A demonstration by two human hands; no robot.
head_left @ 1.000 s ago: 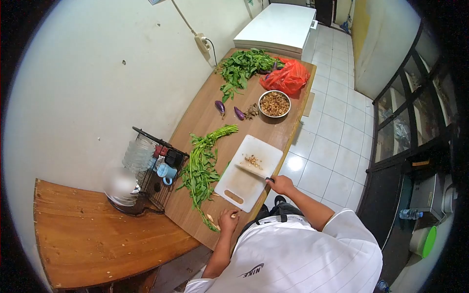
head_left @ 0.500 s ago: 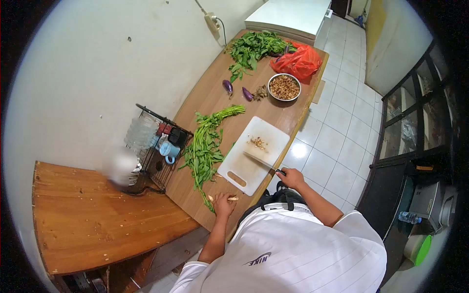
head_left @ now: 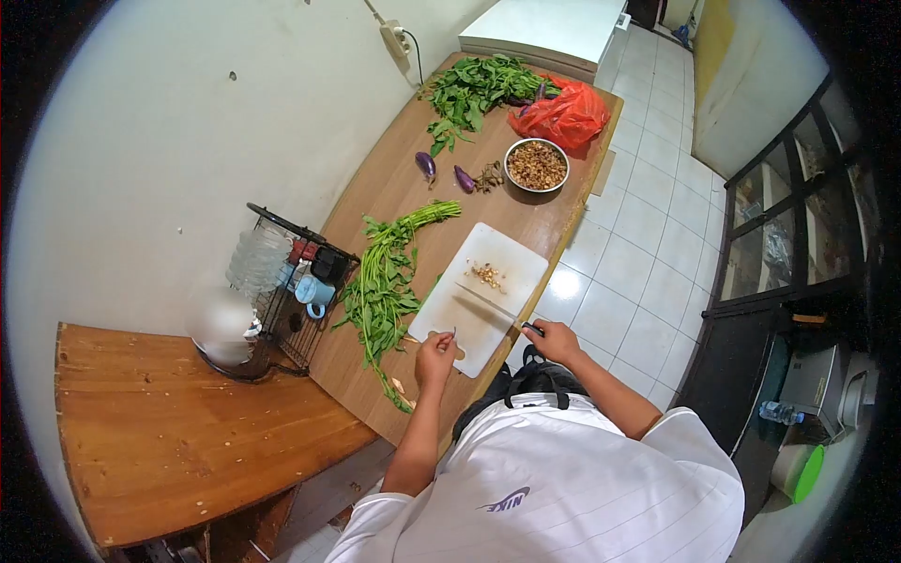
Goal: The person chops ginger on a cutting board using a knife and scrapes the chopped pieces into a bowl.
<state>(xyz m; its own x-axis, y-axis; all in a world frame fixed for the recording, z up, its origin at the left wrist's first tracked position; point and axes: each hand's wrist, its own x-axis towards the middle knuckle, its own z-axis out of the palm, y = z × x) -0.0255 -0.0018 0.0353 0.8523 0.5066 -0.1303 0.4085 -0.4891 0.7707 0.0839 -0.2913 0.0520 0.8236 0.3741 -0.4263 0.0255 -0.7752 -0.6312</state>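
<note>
My right hand [head_left: 560, 342] grips the black handle of a kitchen knife [head_left: 489, 303], whose blade points left over the white cutting board [head_left: 514, 246]. My left hand [head_left: 435, 358] is closed in a pinch at the board's near-left end, partly covering its handle slot. A small, thin dark thing shows at those fingertips, too small to name. Chopped pale-brown bits [head_left: 486, 275] lie in a small heap on the board, beyond the blade. Left of the board is a bunch of leafy greens [head_left: 380, 281], with pale scraps [head_left: 400, 388] near its lower end.
A metal bowl [head_left: 537, 189] of chopped brown pieces stands farther up the wooden table [head_left: 375, 192]. Near it are two purple eggplants [head_left: 426, 166], a red plastic bag [head_left: 568, 117] and more greens [head_left: 469, 98]. A black dish rack [head_left: 282, 324] holding cups stands at the left.
My left hand has moved from the tabletop, beside a pale stick-like piece, up and right to the board's edge. The knife stays over the board in my right hand. The view has shifted slightly.
</note>
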